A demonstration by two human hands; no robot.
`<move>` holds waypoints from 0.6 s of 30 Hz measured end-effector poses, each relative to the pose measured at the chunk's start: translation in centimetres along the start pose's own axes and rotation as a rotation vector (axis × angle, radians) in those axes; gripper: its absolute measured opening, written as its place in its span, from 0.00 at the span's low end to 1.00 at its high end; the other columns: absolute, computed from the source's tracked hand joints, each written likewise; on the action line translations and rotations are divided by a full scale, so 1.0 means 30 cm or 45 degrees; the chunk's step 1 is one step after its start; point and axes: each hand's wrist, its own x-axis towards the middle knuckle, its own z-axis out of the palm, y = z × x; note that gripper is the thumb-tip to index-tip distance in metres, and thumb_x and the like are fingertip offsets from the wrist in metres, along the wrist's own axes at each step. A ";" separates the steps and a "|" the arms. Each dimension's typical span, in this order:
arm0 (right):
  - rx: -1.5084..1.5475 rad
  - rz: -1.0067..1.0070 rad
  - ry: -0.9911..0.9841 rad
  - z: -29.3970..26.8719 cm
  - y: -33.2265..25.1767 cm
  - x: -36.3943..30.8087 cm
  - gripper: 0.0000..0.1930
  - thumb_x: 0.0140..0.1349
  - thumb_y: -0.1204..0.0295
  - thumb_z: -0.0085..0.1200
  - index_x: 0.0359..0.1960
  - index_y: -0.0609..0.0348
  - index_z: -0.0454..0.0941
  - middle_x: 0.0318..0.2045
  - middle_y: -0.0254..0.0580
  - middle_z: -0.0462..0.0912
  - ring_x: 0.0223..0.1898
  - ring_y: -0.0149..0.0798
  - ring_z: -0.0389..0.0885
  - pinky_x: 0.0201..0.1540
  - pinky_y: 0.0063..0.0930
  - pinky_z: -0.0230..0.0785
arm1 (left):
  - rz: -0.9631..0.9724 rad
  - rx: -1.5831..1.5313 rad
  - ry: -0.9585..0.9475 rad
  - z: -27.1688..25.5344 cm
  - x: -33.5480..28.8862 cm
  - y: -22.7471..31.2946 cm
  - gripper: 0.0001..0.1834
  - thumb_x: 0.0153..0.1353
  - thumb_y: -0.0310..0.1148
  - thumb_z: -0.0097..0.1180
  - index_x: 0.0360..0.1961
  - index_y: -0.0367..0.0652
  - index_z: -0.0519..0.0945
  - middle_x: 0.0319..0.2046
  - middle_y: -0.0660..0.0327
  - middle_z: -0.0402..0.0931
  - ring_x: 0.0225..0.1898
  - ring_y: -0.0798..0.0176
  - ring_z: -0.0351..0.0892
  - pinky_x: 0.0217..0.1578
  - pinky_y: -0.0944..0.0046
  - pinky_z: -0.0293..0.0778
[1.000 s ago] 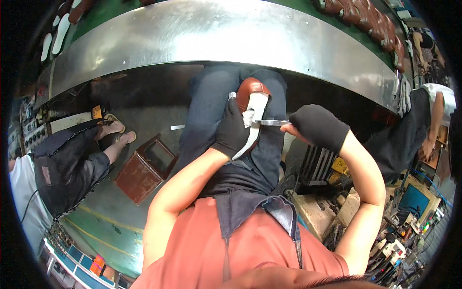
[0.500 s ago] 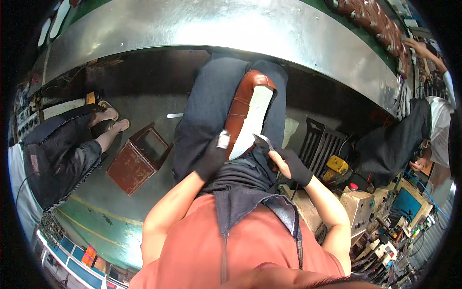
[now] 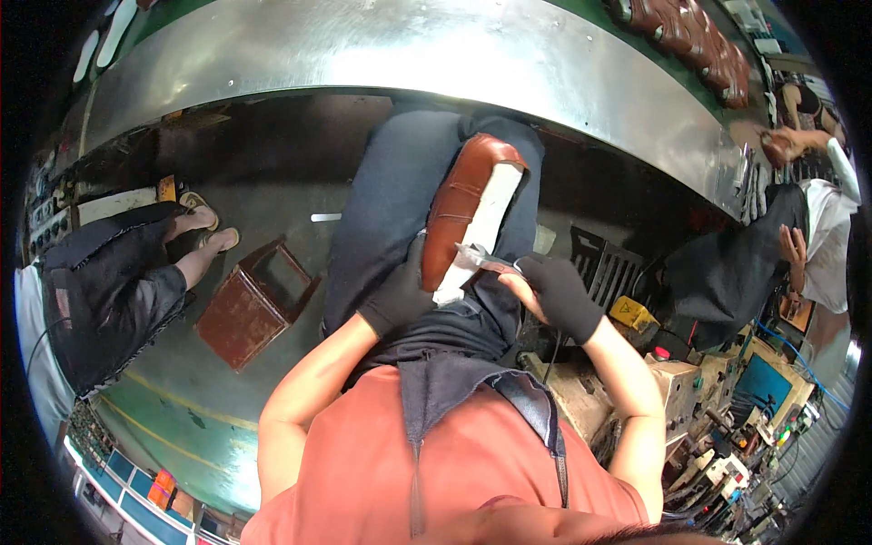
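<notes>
A brown leather shoe upper [image 3: 451, 204] lies on my thighs, toe away from me, tilted so its pale sole side [image 3: 490, 213] faces right. My left hand [image 3: 400, 295], in a black glove with bare-looking or taped fingertips partly hidden, grips its near left side. My right hand [image 3: 556, 291], in a black glove with the thumb bare, is closed round a short knife-like tool [image 3: 493, 265]. The tool's metal end meets the sole side near the heel. Its exact kind is blurred. A small white flap [image 3: 447, 296] shows at the heel end.
A metal-edged bench [image 3: 381, 45] curves ahead, with brown shoes [image 3: 690, 45] at its far right. A brown stool [image 3: 245, 309] stands on the left floor near a seated person's legs [image 3: 204, 232]. At right, a co-worker's hand [image 3: 804, 139] holds a brown shoe; machinery [image 3: 677, 391] stands nearer.
My right hand has turned, bringing the tool's end left onto the sole side. The shoe has rolled slightly, showing less sole. At right, the co-worker's hand has drawn a shoe away from the row.
</notes>
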 end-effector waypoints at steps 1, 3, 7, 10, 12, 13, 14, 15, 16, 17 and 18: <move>0.167 -0.003 0.100 0.042 0.011 -0.004 0.17 0.64 0.57 0.52 0.30 0.60 0.78 0.27 0.56 0.78 0.29 0.60 0.77 0.31 0.45 0.68 | 0.015 0.074 -0.045 -0.018 -0.011 0.079 0.46 0.51 0.40 0.69 0.65 0.36 0.57 0.61 0.51 0.65 0.63 0.54 0.63 0.63 0.57 0.59; 0.276 0.120 0.122 0.135 0.071 -0.034 0.17 0.65 0.57 0.51 0.30 0.60 0.78 0.28 0.56 0.78 0.29 0.59 0.77 0.31 0.44 0.68 | 0.074 0.710 -0.105 -0.119 -0.046 0.188 0.46 0.49 0.41 0.71 0.64 0.36 0.60 0.58 0.51 0.67 0.62 0.53 0.65 0.63 0.56 0.60; 0.511 0.233 0.020 0.104 0.049 -0.149 0.16 0.66 0.61 0.50 0.29 0.63 0.76 0.23 0.54 0.75 0.25 0.55 0.75 0.29 0.39 0.65 | 0.072 0.705 -0.018 -0.383 -0.094 0.500 0.42 0.44 0.36 0.74 0.60 0.37 0.67 0.52 0.51 0.75 0.55 0.55 0.74 0.57 0.56 0.69; 0.699 0.300 -0.040 0.103 0.034 -0.196 0.16 0.67 0.63 0.49 0.29 0.64 0.74 0.20 0.47 0.74 0.22 0.42 0.73 0.28 0.34 0.64 | 0.551 0.485 0.474 -0.308 0.034 0.548 0.39 0.44 0.32 0.74 0.58 0.37 0.69 0.49 0.54 0.76 0.51 0.58 0.77 0.54 0.60 0.72; 0.819 0.367 0.002 0.133 0.013 -0.199 0.16 0.68 0.63 0.48 0.29 0.65 0.74 0.20 0.45 0.74 0.22 0.37 0.72 0.28 0.33 0.65 | 0.082 0.203 0.326 -0.165 0.153 0.457 0.37 0.52 0.41 0.68 0.59 0.35 0.67 0.55 0.48 0.70 0.59 0.50 0.70 0.59 0.58 0.66; 0.901 0.414 -0.009 0.120 -0.011 -0.186 0.17 0.69 0.62 0.46 0.31 0.65 0.75 0.21 0.45 0.74 0.23 0.35 0.72 0.30 0.32 0.65 | 0.354 0.279 0.443 -0.061 0.173 0.199 0.38 0.55 0.42 0.65 0.61 0.34 0.64 0.57 0.44 0.68 0.62 0.49 0.66 0.60 0.57 0.63; 0.900 0.408 -0.031 0.104 -0.005 -0.179 0.17 0.69 0.61 0.46 0.32 0.65 0.75 0.21 0.45 0.75 0.24 0.36 0.72 0.30 0.32 0.66 | 0.348 0.477 0.450 0.026 0.180 0.106 0.38 0.57 0.41 0.62 0.63 0.33 0.61 0.59 0.42 0.67 0.63 0.50 0.66 0.61 0.55 0.62; 0.911 0.417 -0.039 0.095 0.008 -0.176 0.18 0.69 0.60 0.45 0.33 0.65 0.75 0.22 0.46 0.75 0.25 0.37 0.72 0.31 0.32 0.66 | 0.169 0.503 0.434 0.056 0.147 0.107 0.39 0.59 0.42 0.60 0.64 0.31 0.59 0.60 0.40 0.65 0.64 0.51 0.65 0.60 0.56 0.62; 0.927 0.420 -0.055 0.081 0.016 -0.168 0.18 0.69 0.59 0.45 0.34 0.65 0.75 0.22 0.46 0.75 0.25 0.37 0.73 0.32 0.32 0.66 | 0.013 0.265 0.256 0.027 0.142 0.111 0.40 0.59 0.42 0.60 0.65 0.31 0.58 0.60 0.39 0.64 0.64 0.50 0.65 0.60 0.56 0.62; 0.754 0.496 -0.232 0.022 0.018 -0.146 0.20 0.69 0.57 0.45 0.35 0.65 0.75 0.24 0.48 0.76 0.27 0.40 0.74 0.34 0.34 0.67 | -0.152 0.031 0.076 -0.032 0.117 0.116 0.41 0.59 0.43 0.60 0.65 0.31 0.57 0.60 0.38 0.63 0.64 0.49 0.65 0.60 0.56 0.63; 0.682 0.287 -0.101 0.025 0.045 -0.121 0.22 0.68 0.54 0.45 0.36 0.65 0.76 0.26 0.53 0.78 0.28 0.46 0.78 0.35 0.37 0.68 | -0.320 -0.203 -0.101 -0.065 0.101 0.125 0.42 0.59 0.43 0.60 0.66 0.30 0.55 0.61 0.37 0.62 0.64 0.49 0.65 0.59 0.56 0.63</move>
